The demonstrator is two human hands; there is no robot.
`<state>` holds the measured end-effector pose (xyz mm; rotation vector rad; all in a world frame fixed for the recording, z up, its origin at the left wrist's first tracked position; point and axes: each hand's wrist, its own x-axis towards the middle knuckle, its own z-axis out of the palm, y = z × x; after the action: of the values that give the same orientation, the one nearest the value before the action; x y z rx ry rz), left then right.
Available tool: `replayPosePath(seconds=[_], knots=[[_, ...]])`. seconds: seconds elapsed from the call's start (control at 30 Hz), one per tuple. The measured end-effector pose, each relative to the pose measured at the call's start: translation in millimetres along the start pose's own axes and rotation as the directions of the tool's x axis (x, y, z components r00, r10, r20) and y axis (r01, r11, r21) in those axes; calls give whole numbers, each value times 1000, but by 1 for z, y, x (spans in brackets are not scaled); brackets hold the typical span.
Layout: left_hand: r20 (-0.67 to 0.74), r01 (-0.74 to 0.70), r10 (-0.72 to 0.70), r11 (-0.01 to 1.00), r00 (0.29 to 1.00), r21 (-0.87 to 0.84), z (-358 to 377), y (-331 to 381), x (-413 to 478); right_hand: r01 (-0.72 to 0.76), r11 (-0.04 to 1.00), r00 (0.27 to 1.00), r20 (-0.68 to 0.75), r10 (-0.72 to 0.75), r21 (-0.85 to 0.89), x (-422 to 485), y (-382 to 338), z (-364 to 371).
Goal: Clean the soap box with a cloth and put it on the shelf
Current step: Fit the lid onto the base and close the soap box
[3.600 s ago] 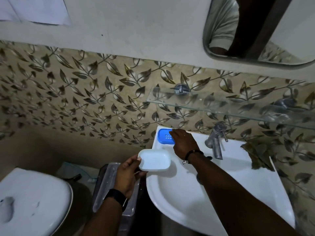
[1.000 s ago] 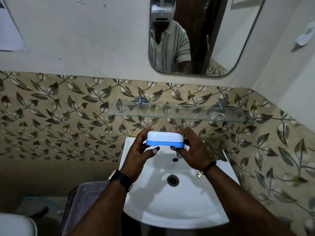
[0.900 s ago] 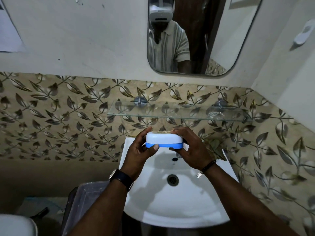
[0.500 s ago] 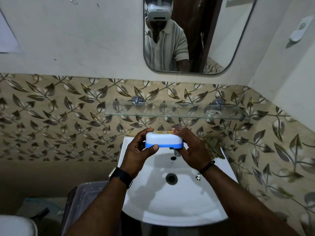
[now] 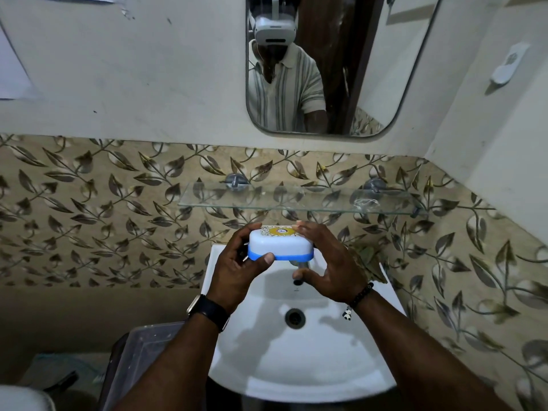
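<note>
— Near the left hand (image 5: pixel 237 271)?
— Black watch (image 5: pixel 209 311), pale case, dark strap.
— Near the right hand (image 5: pixel 329 262)?
— Black bead bracelet (image 5: pixel 361 294), small black-and-white charm (image 5: pixel 347 314) dangling.
— Reflected?
— Striped short-sleeved collared shirt (image 5: pixel 281 93), white headset (image 5: pixel 274 31), bare forearms.

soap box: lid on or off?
On. The white lid sits flush over the blue base; left hand and right hand hold the soap box.
</note>
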<state>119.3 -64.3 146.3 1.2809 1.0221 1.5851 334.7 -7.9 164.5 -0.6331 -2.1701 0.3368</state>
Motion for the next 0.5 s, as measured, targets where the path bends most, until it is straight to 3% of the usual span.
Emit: replayPosePath(seconds=[0.13, 0.3, 0.5], knots=[[28, -49, 48, 999, 998, 24, 5, 9, 16, 9, 991, 998, -65, -17, -130, 13, 4, -8], [111, -161, 140, 963, 984, 216, 12, 25, 60, 21, 977, 993, -105, -45, -214, 43, 16, -30], [162, -292, 243, 801, 956, 522, 18, 33, 125, -33, 968, 987, -158, -7, -248, 83, 44, -51]])
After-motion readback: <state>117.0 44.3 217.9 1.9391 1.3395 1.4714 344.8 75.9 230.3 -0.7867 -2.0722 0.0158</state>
